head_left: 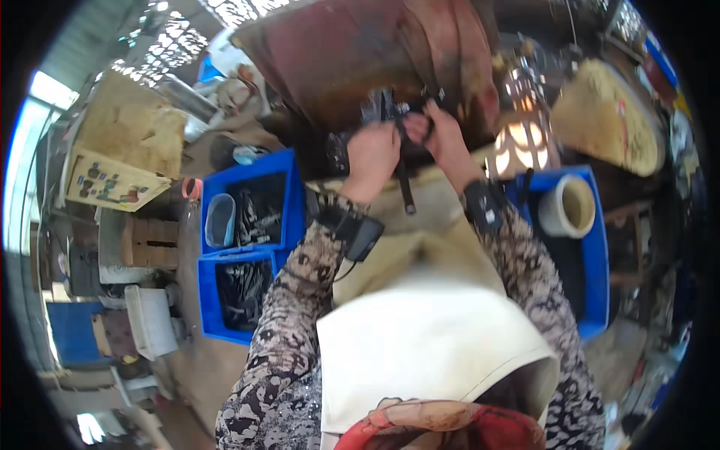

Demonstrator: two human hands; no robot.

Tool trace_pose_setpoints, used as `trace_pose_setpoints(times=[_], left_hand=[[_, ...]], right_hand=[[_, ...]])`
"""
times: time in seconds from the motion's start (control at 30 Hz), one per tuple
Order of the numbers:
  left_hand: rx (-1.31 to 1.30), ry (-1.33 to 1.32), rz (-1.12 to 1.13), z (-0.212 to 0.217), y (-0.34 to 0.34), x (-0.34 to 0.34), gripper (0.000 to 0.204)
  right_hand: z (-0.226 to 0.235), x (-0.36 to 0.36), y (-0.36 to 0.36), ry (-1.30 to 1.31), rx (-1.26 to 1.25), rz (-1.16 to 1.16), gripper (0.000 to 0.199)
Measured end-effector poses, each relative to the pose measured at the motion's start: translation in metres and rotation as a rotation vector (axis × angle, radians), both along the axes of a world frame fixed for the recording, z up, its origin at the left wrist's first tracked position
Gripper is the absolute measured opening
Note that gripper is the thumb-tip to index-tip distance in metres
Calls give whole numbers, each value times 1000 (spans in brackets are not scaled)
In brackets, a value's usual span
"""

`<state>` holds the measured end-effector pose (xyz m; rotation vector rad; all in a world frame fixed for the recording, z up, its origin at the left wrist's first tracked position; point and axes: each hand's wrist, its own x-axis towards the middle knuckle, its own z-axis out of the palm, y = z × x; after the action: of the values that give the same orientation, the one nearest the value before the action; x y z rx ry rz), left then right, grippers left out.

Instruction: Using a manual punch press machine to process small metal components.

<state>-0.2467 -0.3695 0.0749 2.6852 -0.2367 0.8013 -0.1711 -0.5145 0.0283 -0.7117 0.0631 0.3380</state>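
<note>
My left hand [373,156] is closed, its fingers curled at the dark work surface; what they grip is hidden. Close by on the right, my right hand [441,136] pinches something small and dark that I cannot make out. A thin dark rod [407,191] points down toward me between the two hands; I cannot tell whether either hand holds it. Shiny dark pieces [377,105] lie just beyond my left fingers, and more glinting pieces [337,152] lie left of that hand. A stained reddish-brown sheet [337,56] rises behind both hands.
Two blue crates [294,199] at my left hold dark slender pieces and a clear tub [220,220]. At my right, another blue crate [598,285] carries a whitish bucket [551,214]. A cream apron [420,330] covers my lap. A yellowish board [611,120] stands far right.
</note>
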Motion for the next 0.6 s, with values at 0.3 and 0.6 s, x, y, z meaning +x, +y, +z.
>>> trace_pose_setpoints(times=[0.3,0.6], left_hand=[[56,5,-192,-15,-24,-20,22],[-885,605,-158,-16,49,-1,57]], right_hand=[[-2,-34,3,-142,-107,-107,16],[-36,-2,-52,-427,-852,-239,17]])
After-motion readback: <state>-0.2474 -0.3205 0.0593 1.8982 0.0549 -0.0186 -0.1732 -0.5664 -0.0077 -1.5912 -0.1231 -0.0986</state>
